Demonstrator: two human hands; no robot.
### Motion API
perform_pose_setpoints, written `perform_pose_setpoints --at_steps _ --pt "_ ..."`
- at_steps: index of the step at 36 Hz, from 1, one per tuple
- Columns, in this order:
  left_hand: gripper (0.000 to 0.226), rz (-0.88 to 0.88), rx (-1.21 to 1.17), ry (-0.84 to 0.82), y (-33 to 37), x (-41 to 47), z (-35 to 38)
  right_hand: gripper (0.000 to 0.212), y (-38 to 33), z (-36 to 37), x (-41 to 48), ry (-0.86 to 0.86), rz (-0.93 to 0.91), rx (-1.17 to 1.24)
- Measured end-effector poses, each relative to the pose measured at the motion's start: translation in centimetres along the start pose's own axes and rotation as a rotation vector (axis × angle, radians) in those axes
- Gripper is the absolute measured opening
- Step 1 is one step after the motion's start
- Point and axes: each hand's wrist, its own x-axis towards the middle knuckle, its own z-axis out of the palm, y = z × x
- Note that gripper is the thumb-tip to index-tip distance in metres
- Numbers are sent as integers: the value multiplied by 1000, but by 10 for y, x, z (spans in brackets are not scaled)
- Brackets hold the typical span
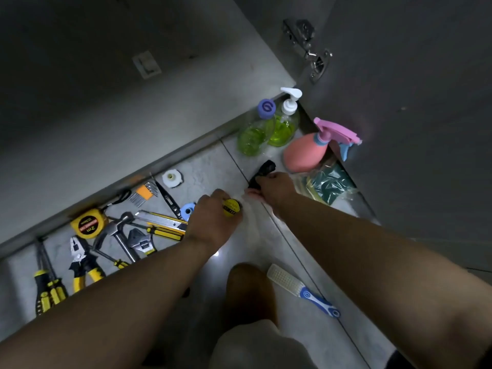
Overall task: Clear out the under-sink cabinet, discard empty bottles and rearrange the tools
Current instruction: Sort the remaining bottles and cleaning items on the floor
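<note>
1. Head view, looking down: a person is crouching on the tiled floor [306, 342] in front of the cabinet [133, 129], with both hands working close together.
2. The left hand [210, 219] is curling around a yellow roll [231, 207], probably tape. The right hand [274, 187] is pinching a black bundle [263, 170] that is too dark to identify.
3. The tools are lying to the left of the hands, in a loose row running along the cabinet's bottom edge. The left hand is sitting nearer to them, and the utility knife [159, 219] is pointing its long axis toward it.
4. The tape measure [87, 225] and pliers [82, 265] are showing yellow and black.
5. The green bottles [282, 126] are standing beyond the right hand.
</note>
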Motion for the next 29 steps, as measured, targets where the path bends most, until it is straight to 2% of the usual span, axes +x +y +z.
perform_pose_setpoints --at_steps 1,4,5,9,12,14,16,19,23,25,27,28,29 --pt "33 -7 -25 18 -1 2 -3 6 -3 4 3 17 -9 15" --pt "30 -16 -99 36 0 4 -8 51 -6 11 -3 84 -74 -91" --pt "31 -16 -120 36 0 4 -10 55 -4 12 -8 89 -102 -152" --pt "35 4 -177 27 1 6 -8 29 12 13 -47 -28 -122 -266" --pt "41 52 -187 -11 -1 7 0 28 25 8 -68 -159 -145 -448" --pt "47 90 -169 -21 -1 6 6 23 32 5 -69 -132 -159 -498" --pt "57 114 -186 -23 0 3 10 20 36 1 -62 -71 -121 -417" --pt "63 83 -265 -16 1 -1 9 18 37 0 -48 33 -1 -162" --pt "42 93 -223 0 -4 -4 0 17 32 4 -33 111 45 153" --pt "32 83 -206 -18 -6 -7 -6 22 31 5 -29 154 11 182" --pt "28 53 -196 -49 -9 -10 -10 14 33 8 -26 188 -18 190" --pt "26 41 -188 -65 -10 -12 -10 17 36 10 -25 186 -17 215" --pt "25 36 -177 -82 -12 -13 -10 30 39 10 -23 178 -5 221"
